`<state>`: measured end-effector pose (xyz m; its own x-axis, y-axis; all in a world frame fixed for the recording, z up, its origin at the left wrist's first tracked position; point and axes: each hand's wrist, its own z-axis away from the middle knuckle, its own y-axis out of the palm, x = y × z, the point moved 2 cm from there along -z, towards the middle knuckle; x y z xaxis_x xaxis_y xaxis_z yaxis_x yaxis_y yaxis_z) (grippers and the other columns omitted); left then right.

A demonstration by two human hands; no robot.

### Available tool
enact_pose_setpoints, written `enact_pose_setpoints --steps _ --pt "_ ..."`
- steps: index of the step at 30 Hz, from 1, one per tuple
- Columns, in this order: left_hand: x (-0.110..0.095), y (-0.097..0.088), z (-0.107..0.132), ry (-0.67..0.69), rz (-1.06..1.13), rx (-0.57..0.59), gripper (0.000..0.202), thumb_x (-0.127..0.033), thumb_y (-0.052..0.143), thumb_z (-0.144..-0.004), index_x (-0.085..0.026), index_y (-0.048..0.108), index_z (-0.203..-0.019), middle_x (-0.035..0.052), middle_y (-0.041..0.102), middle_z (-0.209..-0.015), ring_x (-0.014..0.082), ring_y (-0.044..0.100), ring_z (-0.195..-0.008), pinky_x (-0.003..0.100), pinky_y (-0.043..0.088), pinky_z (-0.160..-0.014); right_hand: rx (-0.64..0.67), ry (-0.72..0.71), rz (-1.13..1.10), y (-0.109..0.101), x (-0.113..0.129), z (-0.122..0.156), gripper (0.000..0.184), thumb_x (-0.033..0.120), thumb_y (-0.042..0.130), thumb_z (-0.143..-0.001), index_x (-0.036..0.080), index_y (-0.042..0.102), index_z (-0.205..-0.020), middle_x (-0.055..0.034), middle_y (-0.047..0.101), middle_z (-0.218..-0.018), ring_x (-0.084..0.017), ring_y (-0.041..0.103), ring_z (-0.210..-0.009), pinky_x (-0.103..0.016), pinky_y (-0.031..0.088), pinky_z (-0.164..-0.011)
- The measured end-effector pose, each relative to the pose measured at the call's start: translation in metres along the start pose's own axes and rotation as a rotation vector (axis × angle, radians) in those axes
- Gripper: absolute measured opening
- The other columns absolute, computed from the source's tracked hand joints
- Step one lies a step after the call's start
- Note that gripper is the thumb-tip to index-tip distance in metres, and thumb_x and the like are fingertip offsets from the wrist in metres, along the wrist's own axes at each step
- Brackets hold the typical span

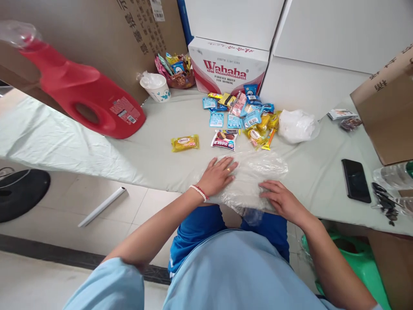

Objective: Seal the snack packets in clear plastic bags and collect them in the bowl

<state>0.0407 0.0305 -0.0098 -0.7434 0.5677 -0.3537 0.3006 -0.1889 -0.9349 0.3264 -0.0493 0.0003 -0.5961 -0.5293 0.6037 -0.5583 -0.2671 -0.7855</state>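
Observation:
A clear plastic bag (254,174) lies flat on the grey-green table cloth (155,146) at the table's near edge. My left hand (218,174) rests palm down on the bag's left part, fingers stretched out and apart. My right hand (280,199) presses on the bag's lower right edge with its fingers curled down onto the film. Just beyond the bag lie a yellow snack packet (185,143) and a red-and-white snack packet (225,139). Farther back sits a pile of small blue, yellow and pink snack packets (245,113).
A big red detergent jug (87,97) lies at the left. A paper cup (157,87), a snack basket (177,69) and a Wahaha box (229,64) stand at the back. A crumpled white bag (297,125), a black phone (355,180), and a cardboard box (389,107) are at the right.

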Motion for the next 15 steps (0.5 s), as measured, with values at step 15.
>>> enact_pose_setpoints --steps 15 --pt "0.011 0.000 0.029 -0.168 -0.159 -0.099 0.057 -0.047 0.038 -0.108 -0.025 0.042 -0.160 0.0101 0.038 -0.169 0.0278 0.037 -0.156 0.061 0.019 -0.129 -0.050 0.284 0.154 -0.087 -0.018 -0.152 0.033 0.036 0.048 -0.101 0.022 0.077 -0.108 -0.0073 0.080 -0.108 -0.024 0.074 -0.098 -0.034 0.055 -0.087"
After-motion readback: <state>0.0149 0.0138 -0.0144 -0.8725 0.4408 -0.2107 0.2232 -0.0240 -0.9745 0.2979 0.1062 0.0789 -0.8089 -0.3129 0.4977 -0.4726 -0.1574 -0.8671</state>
